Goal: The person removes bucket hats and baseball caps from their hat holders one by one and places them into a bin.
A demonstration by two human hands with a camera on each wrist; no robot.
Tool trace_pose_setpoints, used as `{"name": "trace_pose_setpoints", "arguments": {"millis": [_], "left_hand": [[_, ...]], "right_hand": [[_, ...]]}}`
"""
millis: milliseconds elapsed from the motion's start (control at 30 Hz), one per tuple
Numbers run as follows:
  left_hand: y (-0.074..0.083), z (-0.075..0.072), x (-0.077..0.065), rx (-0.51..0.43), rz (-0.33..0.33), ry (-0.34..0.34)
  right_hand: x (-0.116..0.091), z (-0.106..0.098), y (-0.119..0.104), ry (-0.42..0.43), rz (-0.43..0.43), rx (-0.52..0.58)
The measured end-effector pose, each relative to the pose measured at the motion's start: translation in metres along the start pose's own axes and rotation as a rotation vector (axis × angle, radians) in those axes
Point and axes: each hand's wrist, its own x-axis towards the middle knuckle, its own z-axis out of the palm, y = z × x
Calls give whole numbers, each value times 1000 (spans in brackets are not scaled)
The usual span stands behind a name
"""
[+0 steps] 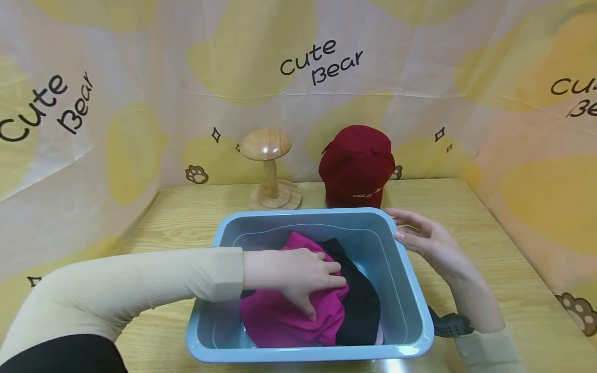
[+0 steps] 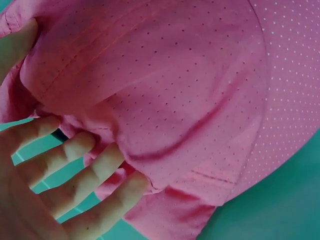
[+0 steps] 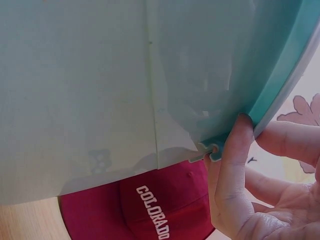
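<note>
A light blue basin (image 1: 308, 354) holds a magenta cap (image 1: 289, 324) and, to its right, a black cap (image 1: 361, 300). A bit of pale pink shows beneath the black one. Over the magenta cap lies my left hand (image 1: 303, 277), fingers spread and thumb pointing toward the near side. In the left wrist view its fingertips touch the edge of the perforated pink cap (image 2: 190, 95), whose dotted brim points right. My right hand (image 1: 424, 238) pinches the basin's rim near the far right corner, thumb on top and fingers below, as the right wrist view shows.
Behind the basin stands a mushroom-shaped wooden hat stand (image 1: 266, 145). To its right, a dark red cap (image 1: 356, 166) with white lettering sits upright, close to the basin's far rim. The wooden table (image 1: 466, 217) backs onto a patterned cloth (image 1: 410, 62), which also hangs at both sides.
</note>
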Motion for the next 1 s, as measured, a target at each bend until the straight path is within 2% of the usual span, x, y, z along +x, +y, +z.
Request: {"name": "trace_pose_setpoints", "arguments": {"millis": [333,567,633,700,900,1000], "left_hand": [[4,6,11,28,-5,4],[-6,-7,4,-39,4,-92],[-9,-11,2,-47,11,-96],[-12,-15,-1,-36,19,-79],[-16,-20,-4,17,31,47],[-19,-22,-5,18,35,87]], "right_hand": [[-1,0,0,9,10,-17],[0,0,0,11,12,-20],[0,1,0,11,11,-22],[0,0,0,10,11,-23],[0,0,1,14,11,-32],[0,1,1,17,4,-38]]}}
